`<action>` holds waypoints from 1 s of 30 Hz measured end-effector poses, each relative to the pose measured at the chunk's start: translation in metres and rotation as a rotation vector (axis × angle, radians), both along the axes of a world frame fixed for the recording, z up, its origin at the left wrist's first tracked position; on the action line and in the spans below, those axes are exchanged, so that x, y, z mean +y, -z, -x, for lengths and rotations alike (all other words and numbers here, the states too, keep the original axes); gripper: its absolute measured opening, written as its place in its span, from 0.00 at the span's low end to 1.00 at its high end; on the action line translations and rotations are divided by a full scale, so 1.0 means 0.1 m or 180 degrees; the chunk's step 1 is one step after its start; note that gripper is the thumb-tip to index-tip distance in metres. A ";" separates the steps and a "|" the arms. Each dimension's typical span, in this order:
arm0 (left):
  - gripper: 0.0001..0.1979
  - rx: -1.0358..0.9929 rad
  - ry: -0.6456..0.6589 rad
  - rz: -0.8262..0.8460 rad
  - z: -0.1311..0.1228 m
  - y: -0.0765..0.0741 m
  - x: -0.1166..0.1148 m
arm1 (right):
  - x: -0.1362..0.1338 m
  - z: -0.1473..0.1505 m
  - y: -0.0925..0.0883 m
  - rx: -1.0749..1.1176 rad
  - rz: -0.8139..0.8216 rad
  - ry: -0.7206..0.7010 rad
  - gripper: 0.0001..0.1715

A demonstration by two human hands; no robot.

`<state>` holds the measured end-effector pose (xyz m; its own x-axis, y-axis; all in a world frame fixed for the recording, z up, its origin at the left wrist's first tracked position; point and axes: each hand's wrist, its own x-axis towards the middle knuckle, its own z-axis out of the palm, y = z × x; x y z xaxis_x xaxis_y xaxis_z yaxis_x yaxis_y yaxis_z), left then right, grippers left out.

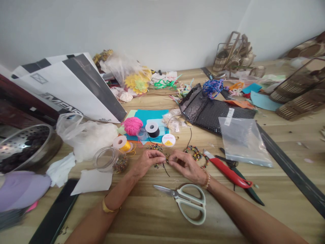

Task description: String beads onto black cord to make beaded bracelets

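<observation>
My left hand (149,160) and my right hand (185,164) meet at the middle of the table, fingertips pinched close together on a small piece of beaded black cord (166,169). Dark cord ends hang below the fingers. Colourful beaded strands (195,152) lie just beyond and right of my right hand. Behind my left hand are more loose beads (155,147). A jar of small beads (120,163) stands left of it. Scissors with pale green handles (191,202) lie in front of my hands, blades partly open.
Thread spools (152,129), pink yarn (133,126) and a round white label disc (168,140) sit behind. A red-handled cutter (231,172) and plastic bag (245,142) lie right. At left are a phone (56,210), a metal colander (48,145) and a large paper bag (71,88).
</observation>
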<state>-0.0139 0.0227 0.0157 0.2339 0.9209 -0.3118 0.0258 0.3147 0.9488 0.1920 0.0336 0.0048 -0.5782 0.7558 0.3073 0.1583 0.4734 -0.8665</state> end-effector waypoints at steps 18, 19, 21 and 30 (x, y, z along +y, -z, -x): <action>0.09 0.0223 0.0296 -0.0134 -0.02 -0.02 -0.03 | 0.00 0.00 -0.02 0.0018 0.0013 -0.0020 0.11; 0.09 0.0208 0.0298 -0.0135 -0.02 -0.02 -0.03 | 0.00 0.00 -0.02 0.0012 0.0008 -0.0019 0.11; 0.10 0.0176 0.0299 -0.0140 -0.03 -0.01 -0.03 | 0.00 0.00 -0.02 0.0007 -0.0004 -0.0008 0.10; 0.11 0.0187 0.0299 -0.0176 -0.03 -0.02 -0.03 | 0.00 0.01 0.00 0.0003 0.0026 0.0029 0.09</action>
